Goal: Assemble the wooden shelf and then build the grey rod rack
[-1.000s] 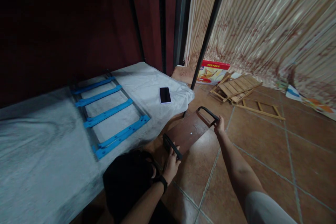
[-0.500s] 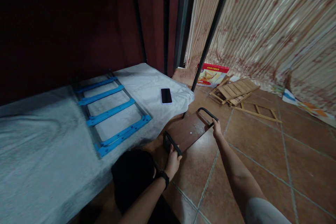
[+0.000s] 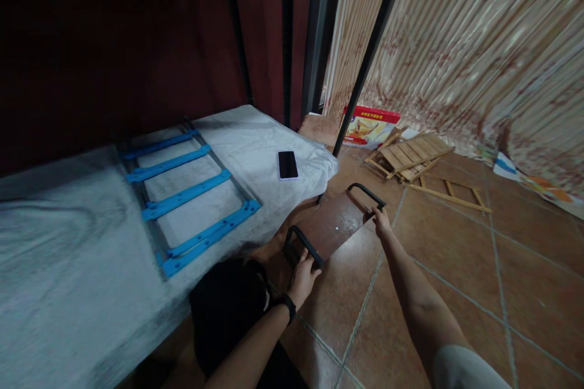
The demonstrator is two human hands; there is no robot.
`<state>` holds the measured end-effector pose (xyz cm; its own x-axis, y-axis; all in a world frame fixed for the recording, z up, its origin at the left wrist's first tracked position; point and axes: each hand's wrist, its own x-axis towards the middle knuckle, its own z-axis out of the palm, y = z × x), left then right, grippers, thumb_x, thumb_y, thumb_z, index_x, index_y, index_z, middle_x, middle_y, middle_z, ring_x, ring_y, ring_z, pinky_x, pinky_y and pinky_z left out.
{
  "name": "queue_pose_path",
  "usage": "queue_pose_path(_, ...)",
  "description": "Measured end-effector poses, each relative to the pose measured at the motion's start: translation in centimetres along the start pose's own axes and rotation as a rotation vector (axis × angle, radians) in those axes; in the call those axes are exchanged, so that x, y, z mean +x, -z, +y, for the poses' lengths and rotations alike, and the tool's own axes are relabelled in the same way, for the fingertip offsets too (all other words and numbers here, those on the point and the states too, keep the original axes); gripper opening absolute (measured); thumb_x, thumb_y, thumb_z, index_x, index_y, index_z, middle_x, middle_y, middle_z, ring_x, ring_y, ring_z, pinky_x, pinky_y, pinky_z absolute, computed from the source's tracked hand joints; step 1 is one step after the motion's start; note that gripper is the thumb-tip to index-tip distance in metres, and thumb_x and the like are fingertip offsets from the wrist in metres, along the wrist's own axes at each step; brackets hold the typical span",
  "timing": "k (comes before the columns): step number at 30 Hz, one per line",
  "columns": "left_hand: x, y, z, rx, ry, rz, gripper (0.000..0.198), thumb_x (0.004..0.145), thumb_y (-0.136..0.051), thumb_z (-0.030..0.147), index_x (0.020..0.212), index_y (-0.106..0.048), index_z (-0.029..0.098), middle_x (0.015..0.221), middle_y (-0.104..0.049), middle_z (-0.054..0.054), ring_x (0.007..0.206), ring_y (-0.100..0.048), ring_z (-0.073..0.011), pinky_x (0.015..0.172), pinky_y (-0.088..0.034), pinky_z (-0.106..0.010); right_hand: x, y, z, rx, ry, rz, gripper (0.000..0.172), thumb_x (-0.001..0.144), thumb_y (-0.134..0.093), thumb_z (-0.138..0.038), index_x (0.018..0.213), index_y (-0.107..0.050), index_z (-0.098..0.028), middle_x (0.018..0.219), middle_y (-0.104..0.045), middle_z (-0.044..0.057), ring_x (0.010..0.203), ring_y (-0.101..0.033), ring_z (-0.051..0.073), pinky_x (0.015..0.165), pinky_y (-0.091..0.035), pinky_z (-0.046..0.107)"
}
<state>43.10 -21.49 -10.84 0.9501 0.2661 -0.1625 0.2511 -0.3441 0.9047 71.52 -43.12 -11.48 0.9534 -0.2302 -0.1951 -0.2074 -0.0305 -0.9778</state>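
Observation:
A brown wooden board with a black metal tube frame at each end is between my two hands, low over the tiled floor beside the bed; I cannot tell whether it touches the floor. My left hand, with a black band on the wrist, is closed around the near black tube. The fingers of my right hand grip the far black tube at its right corner. To the left, a folded frame with blue slats and grey rails lies flat on the bed's pale cover. A phone with a dark screen rests near the bed's corner.
Wooden slatted pieces lie stacked on the floor by a patterned curtain. A red and yellow box stands behind them. A slanted black pole rises at the bed's corner. Colourful paper lies at the far right.
Both hands and the board with black tubes have shifted slightly to the right. The grip on it looks the same.

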Motion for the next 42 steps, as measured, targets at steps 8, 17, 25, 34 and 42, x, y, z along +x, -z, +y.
queue_pose_path(8, -1.2, 0.8, -0.1, -0.006, 0.039, 0.074, 0.068, 0.066, -0.064, 0.001, 0.131, -0.052, 0.016, 0.159, -0.019, -0.013, 0.145, -0.025, -0.0274, 0.117, -0.029, -0.037, -0.5, -0.1, -0.2, 0.001, -0.017, 0.061, 0.038, 0.056, -0.071, -0.034, 0.087, -0.051, -0.027, 0.085, -0.059, -0.003, 0.086, -0.056, 0.018, 0.071, -0.044, 0.028)
queue_pose_path(17, -1.5, 2.2, 0.5, -0.008, 0.158, 0.128, 0.073, 0.066, -0.06, -0.002, 0.136, -0.045, 0.008, 0.157, -0.017, -0.022, 0.144, -0.026, -0.0311, 0.117, -0.029, -0.039, -1.7, 1.0, -1.2, -0.006, -0.07, 0.11, 0.038, 0.057, -0.069, -0.038, 0.089, -0.053, -0.027, 0.115, -0.058, 0.001, 0.11, -0.051, 0.021, 0.085, -0.045, 0.033)
queue_pose_path(25, -3.7, 7.2, 3.8, -0.278, 0.185, 0.237, 0.052, 0.074, -0.066, 0.017, 0.125, -0.058, 0.013, 0.148, -0.04, -0.019, 0.135, -0.042, -0.0316, 0.112, -0.036, -0.044, -7.6, 3.0, -3.0, 0.115, -0.106, 0.179, 0.027, 0.065, -0.059, -0.039, 0.085, -0.052, -0.021, 0.096, -0.06, 0.001, 0.093, -0.057, 0.015, 0.078, -0.049, 0.028)
queue_pose_path(34, -8.7, 16.5, 9.9, -1.569, 0.212, 0.022, 0.052, 0.096, -0.036, 0.045, 0.122, -0.061, 0.007, 0.134, -0.057, -0.02, 0.128, -0.052, -0.0266, 0.108, -0.042, -0.042, -30.4, -3.9, -12.4, 0.763, -0.302, -0.731, 0.057, 0.088, -0.045, -0.058, 0.121, -0.062, -0.015, 0.138, -0.055, 0.014, 0.131, -0.047, 0.023, 0.112, -0.036, 0.043)
queue_pose_path(42, -12.3, 20.4, 13.5, -1.697, 0.086, 0.166, 0.052, 0.095, -0.038, 0.048, 0.124, -0.061, 0.012, 0.136, -0.057, -0.016, 0.128, -0.052, -0.0234, 0.107, -0.044, -0.037, -42.0, -13.3, -16.1, 0.44, 0.136, -1.067, 0.072, 0.094, -0.014, -0.066, 0.137, -0.053, -0.024, 0.149, -0.044, 0.007, 0.14, -0.036, 0.021, 0.12, -0.019, 0.047)
